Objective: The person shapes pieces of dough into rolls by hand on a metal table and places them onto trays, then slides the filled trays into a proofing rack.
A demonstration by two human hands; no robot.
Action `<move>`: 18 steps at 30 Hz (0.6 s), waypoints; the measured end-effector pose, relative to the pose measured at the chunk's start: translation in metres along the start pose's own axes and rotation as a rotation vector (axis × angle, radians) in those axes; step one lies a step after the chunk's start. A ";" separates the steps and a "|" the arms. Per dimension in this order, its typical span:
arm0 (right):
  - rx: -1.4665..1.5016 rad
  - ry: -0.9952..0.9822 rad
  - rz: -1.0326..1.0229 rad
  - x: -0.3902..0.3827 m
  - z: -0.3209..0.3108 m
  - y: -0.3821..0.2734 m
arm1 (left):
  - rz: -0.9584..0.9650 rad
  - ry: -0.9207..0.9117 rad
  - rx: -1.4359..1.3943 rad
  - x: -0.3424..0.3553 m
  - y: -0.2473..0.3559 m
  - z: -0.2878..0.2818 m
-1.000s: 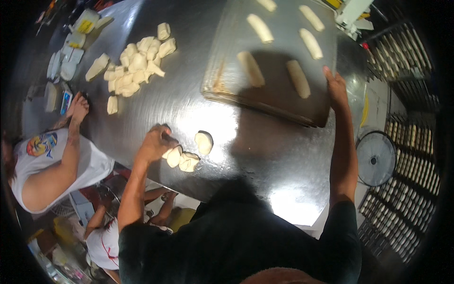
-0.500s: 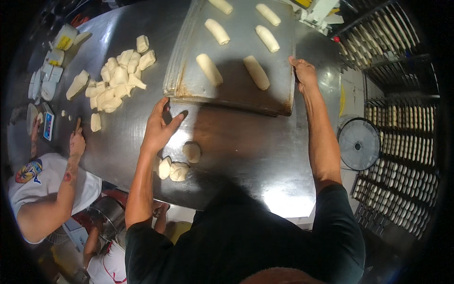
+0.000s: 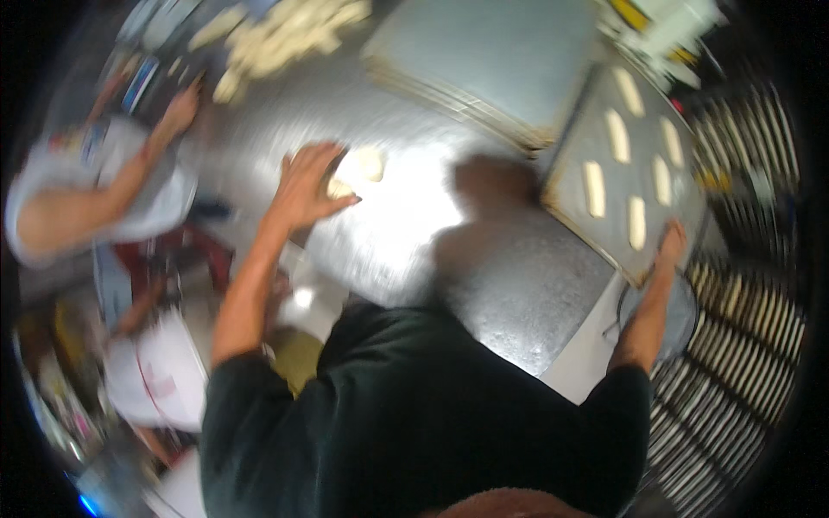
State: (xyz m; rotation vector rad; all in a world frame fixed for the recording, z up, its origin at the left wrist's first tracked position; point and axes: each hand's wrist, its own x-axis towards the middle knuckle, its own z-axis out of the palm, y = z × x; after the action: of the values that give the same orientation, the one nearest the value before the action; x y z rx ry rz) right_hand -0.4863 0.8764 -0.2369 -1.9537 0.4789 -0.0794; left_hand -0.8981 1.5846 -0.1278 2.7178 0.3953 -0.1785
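My right hand (image 3: 672, 246) grips the near right edge of a metal baking tray (image 3: 573, 160). On that tray lie several pale rolled dough pieces (image 3: 618, 136) in two rows. The tray is tilted in direction beside a stack of bare baking trays (image 3: 488, 52). My left hand (image 3: 308, 183) is over the steel table, thumb and fingers apart, close beside a small dough piece (image 3: 340, 187). Another dough lump (image 3: 370, 163) sits just past its fingertips. Motion blur hides whether the left hand touches the dough.
A heap of dough pieces (image 3: 281, 39) lies at the far left of the steel table (image 3: 397, 233). A co-worker in white (image 3: 104, 186) reaches in at the left, near a scale (image 3: 140, 84). Racks (image 3: 734, 345) of shaped dough and a round fan (image 3: 661, 315) stand at right.
The loaded tray has moved right off the stack, held by my right hand, baring the trays beneath. My left hand has left the stack and moved to the dough lumps. The view has turned.
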 end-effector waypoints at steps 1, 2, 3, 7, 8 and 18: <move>0.058 0.049 -0.028 0.006 -0.005 0.011 | -0.066 -0.088 0.091 -0.007 -0.008 0.002; 0.043 -0.004 -0.101 0.006 -0.011 0.023 | -0.036 -0.060 0.118 -0.016 -0.018 0.005; -0.076 0.006 -0.104 0.010 -0.015 0.030 | -0.006 -0.032 0.162 -0.017 -0.026 0.007; -0.681 0.012 -0.240 -0.008 -0.023 0.019 | 0.066 -0.044 0.200 0.003 -0.047 0.006; -0.779 0.034 -0.201 -0.024 -0.018 0.004 | 0.110 -0.083 0.180 0.012 -0.047 0.002; 0.140 -1.084 -0.877 -0.473 0.313 -0.112 | -0.131 -0.022 0.136 -0.016 -0.066 0.018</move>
State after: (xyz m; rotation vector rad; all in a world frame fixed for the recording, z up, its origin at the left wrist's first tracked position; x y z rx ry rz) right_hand -0.8024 1.3588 -0.1944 -1.6341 -1.0569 0.3669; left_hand -0.9348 1.6322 -0.1648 2.8216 0.5745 -0.2799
